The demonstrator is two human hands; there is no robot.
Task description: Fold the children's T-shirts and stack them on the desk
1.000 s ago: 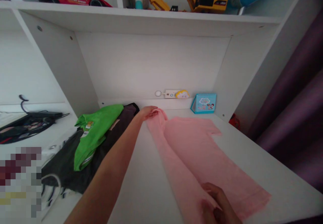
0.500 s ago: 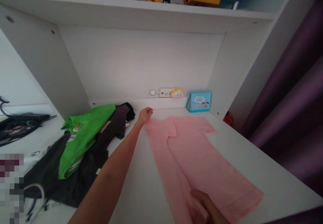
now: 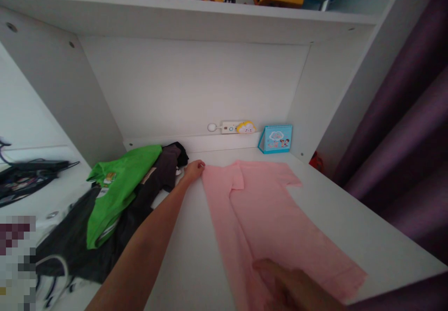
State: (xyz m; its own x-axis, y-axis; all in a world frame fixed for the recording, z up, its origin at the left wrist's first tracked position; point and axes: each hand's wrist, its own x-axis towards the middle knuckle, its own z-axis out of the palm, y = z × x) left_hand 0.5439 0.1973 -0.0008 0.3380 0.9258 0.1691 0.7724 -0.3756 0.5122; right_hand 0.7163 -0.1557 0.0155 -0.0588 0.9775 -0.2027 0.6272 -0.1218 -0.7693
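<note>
A pink T-shirt [image 3: 276, 222] lies flat on the white desk [image 3: 364, 217], partly folded lengthwise with one sleeve turned in. My left hand [image 3: 193, 170] reaches far forward and pinches the shirt's upper left corner near the shoulder. My right hand [image 3: 294, 287] rests low at the front on the shirt's hem, fingers laid flat over the cloth; it is blurred.
A pile of clothes lies to the left: a green shirt [image 3: 119, 185] over dark garments [image 3: 105, 236]. At the back wall sit a power strip [image 3: 231, 127] and a small blue calendar [image 3: 277, 138]. Toys stand on the shelf above. Purple curtain [image 3: 413, 129] hangs at right.
My left hand pulled the shirt's upper corner leftward, laying the fold flat. My right hand slid left along the hem and spread out. The camera tilted slightly.
</note>
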